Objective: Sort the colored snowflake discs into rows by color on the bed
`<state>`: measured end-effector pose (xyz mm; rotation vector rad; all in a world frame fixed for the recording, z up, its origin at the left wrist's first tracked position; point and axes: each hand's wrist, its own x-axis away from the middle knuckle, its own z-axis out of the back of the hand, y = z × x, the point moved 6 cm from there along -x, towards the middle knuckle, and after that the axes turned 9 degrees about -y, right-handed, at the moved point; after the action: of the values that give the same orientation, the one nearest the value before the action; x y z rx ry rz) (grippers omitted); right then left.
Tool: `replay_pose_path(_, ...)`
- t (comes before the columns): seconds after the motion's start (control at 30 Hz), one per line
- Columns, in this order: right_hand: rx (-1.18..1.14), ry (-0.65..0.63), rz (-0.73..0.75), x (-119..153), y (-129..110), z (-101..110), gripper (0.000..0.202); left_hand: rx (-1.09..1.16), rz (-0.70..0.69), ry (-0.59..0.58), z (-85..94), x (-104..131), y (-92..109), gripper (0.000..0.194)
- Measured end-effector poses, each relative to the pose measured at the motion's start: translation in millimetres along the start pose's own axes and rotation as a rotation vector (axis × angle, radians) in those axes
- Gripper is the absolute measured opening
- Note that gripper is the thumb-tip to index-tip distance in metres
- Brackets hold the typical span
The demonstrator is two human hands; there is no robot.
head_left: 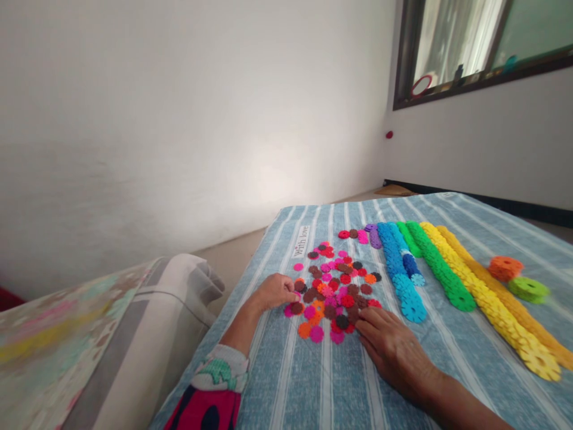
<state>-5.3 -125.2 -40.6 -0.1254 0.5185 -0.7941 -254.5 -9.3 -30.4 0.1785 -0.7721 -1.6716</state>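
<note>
A loose heap of small notched plastic discs (331, 286) in pink, red, orange, brown and black lies spread on a striped blue cloth (308, 382). At its left edge is my left hand (276, 291), thumb and fingers pinched together beside a pink disc; what lies between the fingertips is too small to make out. My right hand (394, 343) rests at the heap's right edge, palm down, fingers stretched forward onto brown and red discs. Its fingertips are partly hidden, and I see nothing held in it.
Right of the heap run overlapping rows of blue discs (394, 257), green discs (436, 266), yellow discs (487, 298) and amber discs (505, 289). Beyond them sit an orange stack (505, 268) and a lime stack (528, 289). Folded bedding (170, 298) stands at left.
</note>
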Motion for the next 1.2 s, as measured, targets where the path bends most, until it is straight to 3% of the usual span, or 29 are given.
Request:
replay_pose_path(0.33,0.034,0.018,0.018,1.1,-0.7,1.1,0.020,0.086,-0.044,-0.025,0.4,0.2,-5.0,0.020)
replay_pose_path(0.6,0.039,0.029,0.006,-2.2,-2.7,3.2,0.019,0.323,-0.048,-0.073,-0.5,3.3,-3.4,0.022)
replay_pose_path(0.83,0.080,0.119,-0.025,-8.0,-4.5,-5.9,0.010,0.319,-0.029,-0.079,8.6,2.3,-6.6,0.027)
replay_pose_path(1.2,0.232,0.199,0.050,-10.5,-5.4,-21.4,0.015,0.332,0.035,-0.068,12.5,5.5,-8.9,0.034)
